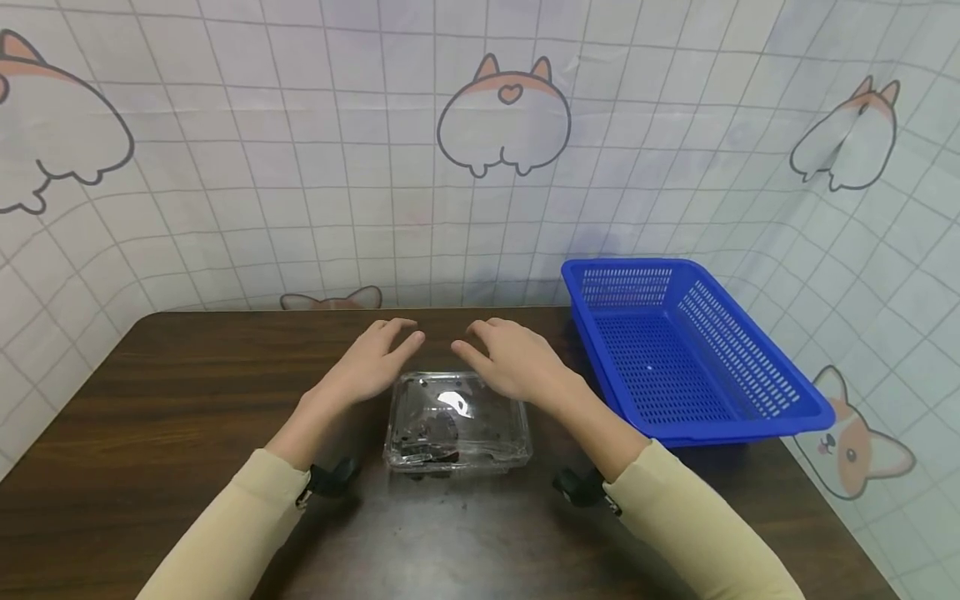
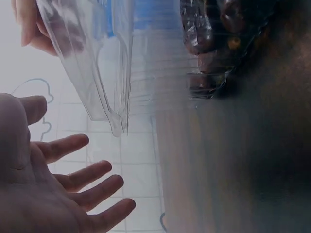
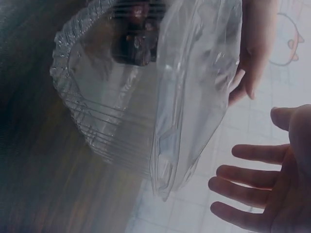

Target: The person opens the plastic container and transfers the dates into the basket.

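One clear plastic box [image 1: 462, 425] is seen at lower centre frame, the left hand [image 1: 372, 362] and right hand [image 1: 517, 362] held near its far corners, empty, fingers apart; judged light, slippery and easily crushed, it would best be gripped gently by its side walls.

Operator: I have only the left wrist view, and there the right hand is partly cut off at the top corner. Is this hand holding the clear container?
Observer: No. In the right wrist view, the right hand has its fingers spread, with a gap between them and the clear container.
Operator: Thank you. In my picture, something blue also shows through the clear plastic. Which blue thing is in the scene, and where does it stand?
Observer: The head view shows a blue basket on the right side of the table.
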`<action>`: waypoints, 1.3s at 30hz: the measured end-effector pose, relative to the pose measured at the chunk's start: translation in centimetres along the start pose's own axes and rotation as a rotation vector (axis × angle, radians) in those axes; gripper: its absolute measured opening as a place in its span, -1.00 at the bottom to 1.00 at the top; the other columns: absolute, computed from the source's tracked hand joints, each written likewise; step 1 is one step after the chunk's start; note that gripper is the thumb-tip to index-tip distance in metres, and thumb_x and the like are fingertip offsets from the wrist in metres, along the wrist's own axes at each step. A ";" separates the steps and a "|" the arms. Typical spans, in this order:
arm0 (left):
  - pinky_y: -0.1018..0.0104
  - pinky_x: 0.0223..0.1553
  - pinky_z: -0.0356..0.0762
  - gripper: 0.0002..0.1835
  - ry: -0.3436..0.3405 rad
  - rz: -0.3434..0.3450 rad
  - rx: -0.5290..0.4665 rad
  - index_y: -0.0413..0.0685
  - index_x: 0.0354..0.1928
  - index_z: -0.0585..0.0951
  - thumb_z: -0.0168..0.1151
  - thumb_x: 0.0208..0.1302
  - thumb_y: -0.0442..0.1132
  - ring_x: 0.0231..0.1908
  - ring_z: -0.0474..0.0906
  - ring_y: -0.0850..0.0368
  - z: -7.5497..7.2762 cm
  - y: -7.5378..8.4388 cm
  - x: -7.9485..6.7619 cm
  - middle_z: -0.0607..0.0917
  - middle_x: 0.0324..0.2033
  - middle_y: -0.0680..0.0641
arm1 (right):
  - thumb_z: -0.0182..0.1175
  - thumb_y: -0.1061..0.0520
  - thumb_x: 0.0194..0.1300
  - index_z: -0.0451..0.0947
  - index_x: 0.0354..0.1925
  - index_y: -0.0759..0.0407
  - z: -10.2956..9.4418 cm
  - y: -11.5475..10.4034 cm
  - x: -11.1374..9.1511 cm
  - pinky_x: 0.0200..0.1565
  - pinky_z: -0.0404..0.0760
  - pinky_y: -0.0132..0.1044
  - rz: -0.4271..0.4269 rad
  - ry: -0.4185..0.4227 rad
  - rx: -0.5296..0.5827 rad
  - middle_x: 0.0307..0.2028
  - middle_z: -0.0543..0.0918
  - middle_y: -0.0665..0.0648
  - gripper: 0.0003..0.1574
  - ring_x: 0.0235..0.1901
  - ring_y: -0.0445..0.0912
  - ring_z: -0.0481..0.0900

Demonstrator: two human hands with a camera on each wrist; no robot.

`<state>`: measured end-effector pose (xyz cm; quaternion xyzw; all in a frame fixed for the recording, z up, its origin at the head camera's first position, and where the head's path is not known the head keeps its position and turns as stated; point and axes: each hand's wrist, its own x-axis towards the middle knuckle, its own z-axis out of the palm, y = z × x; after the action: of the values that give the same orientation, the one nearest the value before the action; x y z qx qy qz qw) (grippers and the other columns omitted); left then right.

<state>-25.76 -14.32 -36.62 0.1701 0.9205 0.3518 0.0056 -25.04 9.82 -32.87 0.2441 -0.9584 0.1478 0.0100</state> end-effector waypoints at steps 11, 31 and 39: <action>-0.25 0.23 0.42 -0.43 0.016 -0.057 -0.194 -0.12 0.35 0.46 -0.09 0.62 0.16 0.28 0.42 -0.23 0.0 -0.1 -2.0 0.52 0.27 -0.22 | -0.05 -0.33 0.58 0.56 0.29 0.13 0.2 -0.5 -2.3 0.12 0.62 0.02 -0.054 0.025 -0.013 0.21 0.61 0.14 -0.31 0.21 0.02 0.56; -0.11 0.21 0.51 -0.47 0.034 -0.258 -0.583 -0.29 0.37 0.37 -0.03 0.63 0.00 0.25 0.43 -0.22 1.0 -0.8 -5.2 0.45 0.30 -0.34 | 0.08 -0.25 0.55 0.60 0.22 0.14 0.9 1.2 -6.1 0.15 0.60 0.02 -0.149 0.067 0.037 0.20 0.60 0.13 -0.41 0.24 0.02 0.52; -0.02 0.14 0.58 -0.45 0.026 -0.311 -0.728 -0.31 0.40 0.30 -0.02 0.63 -0.02 0.21 0.44 -0.20 1.6 -1.1 -5.6 0.45 0.26 -0.34 | 0.08 -0.37 0.49 0.54 0.29 0.09 1.3 1.9 -7.2 0.14 0.61 0.05 -0.162 0.072 0.033 0.28 0.52 0.15 -0.28 0.28 0.05 0.47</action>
<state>-20.57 -15.83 -39.20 0.0111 0.7504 0.6521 0.1073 -19.51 14.39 -35.27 0.3153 -0.9320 0.1710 0.0525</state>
